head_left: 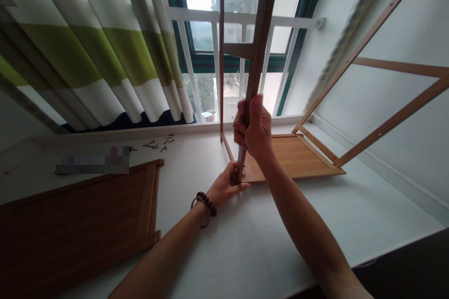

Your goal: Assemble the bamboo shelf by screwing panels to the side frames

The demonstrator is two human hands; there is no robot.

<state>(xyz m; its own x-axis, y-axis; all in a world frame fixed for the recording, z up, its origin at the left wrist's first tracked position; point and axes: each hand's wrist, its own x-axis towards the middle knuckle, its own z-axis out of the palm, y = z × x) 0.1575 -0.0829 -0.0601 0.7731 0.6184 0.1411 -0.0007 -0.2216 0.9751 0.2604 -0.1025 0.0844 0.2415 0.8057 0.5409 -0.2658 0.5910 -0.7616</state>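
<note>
A brown wooden upright post point(262, 23) rises in front of me, part of a ladder-like side frame. My right hand point(254, 126) is wrapped around this post partway up, thumb pointing upward. Lower down, my left hand point(231, 180) is closed about the foot of the same post, where it meets a corner of a wooden shelf panel point(291, 161). A bead bracelet point(206, 204) circles my left wrist. The panel lies low, close to the white surface, and joins a second wooden side frame point(382, 14) at its right end. My left fingertips are partly hidden.
Several screws point(159, 144) lie scattered on the white surface point(196, 252). A separate wooden panel point(80, 224) rests at the left, near a blurred-out item point(93, 160). Behind are a striped curtain point(115, 51), a white railing point(196, 15) and a window. A wall point(414, 117) stands at right.
</note>
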